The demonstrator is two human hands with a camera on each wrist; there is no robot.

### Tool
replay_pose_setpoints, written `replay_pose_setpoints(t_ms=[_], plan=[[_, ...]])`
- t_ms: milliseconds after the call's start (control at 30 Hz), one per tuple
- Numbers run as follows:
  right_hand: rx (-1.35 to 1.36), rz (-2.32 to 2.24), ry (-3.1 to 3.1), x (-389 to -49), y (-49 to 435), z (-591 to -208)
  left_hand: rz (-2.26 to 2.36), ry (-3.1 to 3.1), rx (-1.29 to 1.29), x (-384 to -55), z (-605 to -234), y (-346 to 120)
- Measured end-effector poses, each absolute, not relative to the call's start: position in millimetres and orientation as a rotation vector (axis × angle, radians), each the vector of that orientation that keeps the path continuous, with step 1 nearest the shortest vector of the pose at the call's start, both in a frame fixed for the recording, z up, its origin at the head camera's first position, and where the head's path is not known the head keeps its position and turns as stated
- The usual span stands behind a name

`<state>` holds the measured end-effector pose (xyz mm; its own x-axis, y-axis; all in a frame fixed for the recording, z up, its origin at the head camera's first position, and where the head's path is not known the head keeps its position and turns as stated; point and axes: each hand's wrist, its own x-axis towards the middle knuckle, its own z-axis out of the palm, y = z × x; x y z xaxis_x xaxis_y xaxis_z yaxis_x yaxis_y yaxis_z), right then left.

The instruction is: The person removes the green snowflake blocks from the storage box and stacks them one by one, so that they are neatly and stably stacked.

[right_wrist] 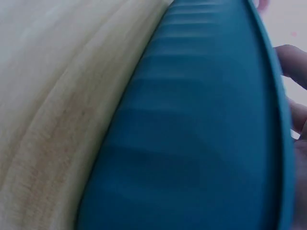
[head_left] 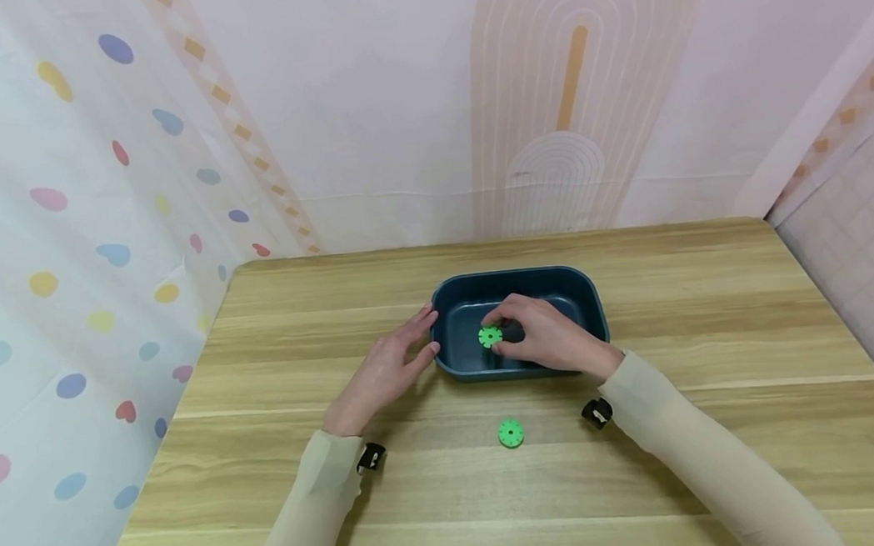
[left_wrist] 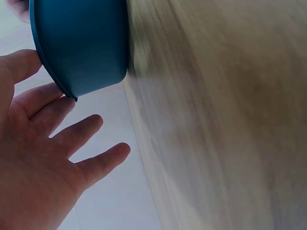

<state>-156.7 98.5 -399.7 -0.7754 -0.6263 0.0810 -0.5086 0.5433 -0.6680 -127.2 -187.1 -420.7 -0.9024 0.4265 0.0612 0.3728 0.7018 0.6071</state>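
A dark blue rectangular bin [head_left: 462, 375] stands on the wooden table. Over its inside, my right hand [head_left: 546, 331] pinches a green notched disc [head_left: 490, 337] with a small centre hole between thumb and fingers. In the right wrist view the bin's side wall [right_wrist: 192, 134] hides most of that hand [right_wrist: 298, 115]. My left hand [head_left: 386, 370] touches the bin's left rim with fingers spread. The left wrist view shows its thumb and some fingertips at the rim, the other fingers held off the wall. A second green notched disc [head_left: 510, 433] lies on the table in front of the bin.
The wooden table [head_left: 709, 306] reaches back to a patterned cloth [head_left: 383, 126] hanging behind it. Another cloth with coloured dots [head_left: 62, 287] hangs along the left side. Black wrist straps [head_left: 597, 413] show at both sleeves.
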Motion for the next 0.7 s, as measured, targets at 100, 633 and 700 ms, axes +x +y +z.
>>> replay_pose_setpoints(t_ms=[100,633,700], plan=[[-0.975,-1.081,2.597,-151,101,-396,0.979,2.818,0.67,-127,-421,-187],[-1.005,-1.147,2.588,-128,106,-391,1.007,2.822,0.682,-129,-424,-188],[-1.005,-1.159,2.58,-125,107,-391,1.01,2.822,0.691,-128,-423,-188]])
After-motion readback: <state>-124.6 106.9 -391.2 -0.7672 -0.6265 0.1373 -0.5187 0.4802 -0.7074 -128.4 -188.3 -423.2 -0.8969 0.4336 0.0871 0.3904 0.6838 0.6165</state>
